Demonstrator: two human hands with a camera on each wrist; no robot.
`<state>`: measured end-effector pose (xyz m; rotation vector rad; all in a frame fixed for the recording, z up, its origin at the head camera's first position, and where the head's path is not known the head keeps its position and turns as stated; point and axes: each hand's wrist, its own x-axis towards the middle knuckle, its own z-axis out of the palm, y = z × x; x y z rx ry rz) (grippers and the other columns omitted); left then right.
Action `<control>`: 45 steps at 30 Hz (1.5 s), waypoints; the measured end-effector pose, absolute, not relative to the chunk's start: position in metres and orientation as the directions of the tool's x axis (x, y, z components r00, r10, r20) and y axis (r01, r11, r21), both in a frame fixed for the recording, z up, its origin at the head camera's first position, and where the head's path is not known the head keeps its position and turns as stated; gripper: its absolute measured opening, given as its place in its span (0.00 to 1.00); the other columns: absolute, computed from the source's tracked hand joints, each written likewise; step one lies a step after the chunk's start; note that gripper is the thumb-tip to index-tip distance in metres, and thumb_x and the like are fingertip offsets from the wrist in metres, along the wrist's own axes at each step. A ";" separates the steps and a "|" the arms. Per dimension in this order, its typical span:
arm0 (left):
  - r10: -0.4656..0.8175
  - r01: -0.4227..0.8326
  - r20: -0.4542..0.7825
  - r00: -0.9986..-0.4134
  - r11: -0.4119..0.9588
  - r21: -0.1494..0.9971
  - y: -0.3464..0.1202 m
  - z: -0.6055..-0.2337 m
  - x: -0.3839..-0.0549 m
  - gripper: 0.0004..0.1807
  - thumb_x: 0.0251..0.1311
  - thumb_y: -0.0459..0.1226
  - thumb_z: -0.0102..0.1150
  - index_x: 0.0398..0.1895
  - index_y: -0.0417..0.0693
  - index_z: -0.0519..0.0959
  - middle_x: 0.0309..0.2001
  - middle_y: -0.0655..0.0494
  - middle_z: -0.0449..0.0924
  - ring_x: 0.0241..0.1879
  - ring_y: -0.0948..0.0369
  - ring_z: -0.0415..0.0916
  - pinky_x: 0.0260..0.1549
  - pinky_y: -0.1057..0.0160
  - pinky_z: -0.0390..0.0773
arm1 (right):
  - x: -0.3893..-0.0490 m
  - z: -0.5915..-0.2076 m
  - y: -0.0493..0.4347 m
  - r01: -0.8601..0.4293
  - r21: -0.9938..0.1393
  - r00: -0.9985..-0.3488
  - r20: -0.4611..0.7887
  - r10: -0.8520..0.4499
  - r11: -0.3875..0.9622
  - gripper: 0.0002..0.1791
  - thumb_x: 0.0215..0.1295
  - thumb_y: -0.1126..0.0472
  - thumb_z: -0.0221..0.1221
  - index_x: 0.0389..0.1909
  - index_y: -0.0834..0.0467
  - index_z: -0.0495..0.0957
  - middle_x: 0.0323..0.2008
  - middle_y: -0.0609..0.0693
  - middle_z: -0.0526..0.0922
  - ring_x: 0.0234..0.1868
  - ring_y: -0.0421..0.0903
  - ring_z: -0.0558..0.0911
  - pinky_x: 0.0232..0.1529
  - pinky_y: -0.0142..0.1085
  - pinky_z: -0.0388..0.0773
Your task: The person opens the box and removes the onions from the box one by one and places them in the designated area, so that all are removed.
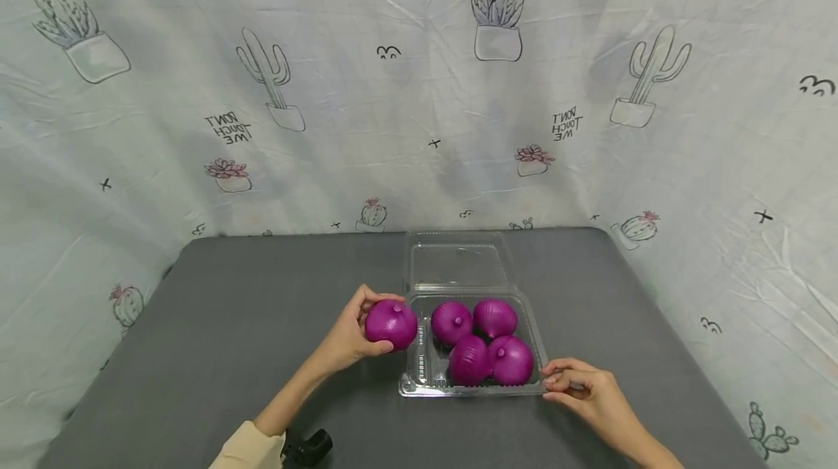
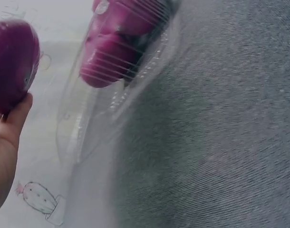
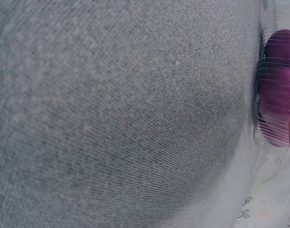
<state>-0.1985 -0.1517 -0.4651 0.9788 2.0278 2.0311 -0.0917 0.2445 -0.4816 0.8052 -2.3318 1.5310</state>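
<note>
My left hand (image 1: 343,338) grips a shiny purple onion (image 1: 390,324), fingers behind it and thumb at its lower front. It is held up at the left edge of a clear plastic clamshell container (image 1: 471,391). Several more purple onions (image 1: 470,360) sit inside, grouped toward the right, leaving a bare strip along the left side. The thumb and fingers of my right hand (image 1: 592,393) pinch the container's right rim near the front corner. In the left wrist view the held onion (image 2: 12,66) appears apart from the container's ribbed wall.
The container's hinged lid (image 1: 458,262) lies folded back toward the far edge of the grey table (image 1: 262,309). A whitish curtain (image 1: 425,91) printed with cacti hangs behind and at both sides. Below my left wrist is a black device (image 1: 309,447).
</note>
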 end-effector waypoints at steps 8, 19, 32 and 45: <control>0.608 0.385 0.304 -0.734 0.004 0.923 -0.165 -0.457 -0.197 0.35 0.40 0.28 0.73 0.57 0.45 0.73 0.56 0.48 0.74 0.53 0.53 0.72 0.45 0.56 0.79 | -0.093 -0.480 0.246 -0.571 -0.764 -0.815 0.481 -0.323 0.302 0.05 0.51 0.69 0.68 0.24 0.62 0.80 0.39 0.63 0.80 0.41 0.36 0.83 0.34 0.31 0.81; 0.647 0.386 0.325 -0.689 -0.052 0.921 -0.178 -0.456 -0.202 0.34 0.40 0.25 0.73 0.53 0.41 0.68 0.58 0.42 0.72 0.56 0.56 0.71 0.47 0.57 0.78 | -0.095 -0.478 0.247 -0.568 -0.766 -0.818 0.483 -0.313 0.302 0.06 0.49 0.71 0.69 0.23 0.61 0.80 0.38 0.63 0.80 0.41 0.36 0.83 0.35 0.31 0.81; 0.632 0.344 0.268 -0.727 -0.003 0.939 -0.196 -0.461 -0.215 0.31 0.44 0.25 0.71 0.52 0.42 0.66 0.59 0.43 0.70 0.57 0.54 0.70 0.47 0.56 0.79 | -0.093 -0.480 0.246 -0.548 -0.775 -0.831 0.466 -0.303 0.313 0.06 0.51 0.65 0.68 0.23 0.63 0.80 0.38 0.63 0.80 0.39 0.37 0.83 0.34 0.31 0.81; 0.565 0.338 0.272 -0.779 0.012 0.941 -0.203 -0.460 -0.237 0.31 0.43 0.24 0.72 0.50 0.38 0.66 0.60 0.41 0.70 0.57 0.58 0.70 0.47 0.58 0.79 | -0.094 -0.479 0.244 -0.554 -0.765 -0.830 0.474 -0.295 0.328 0.08 0.47 0.74 0.68 0.24 0.60 0.81 0.38 0.62 0.80 0.41 0.36 0.83 0.34 0.31 0.81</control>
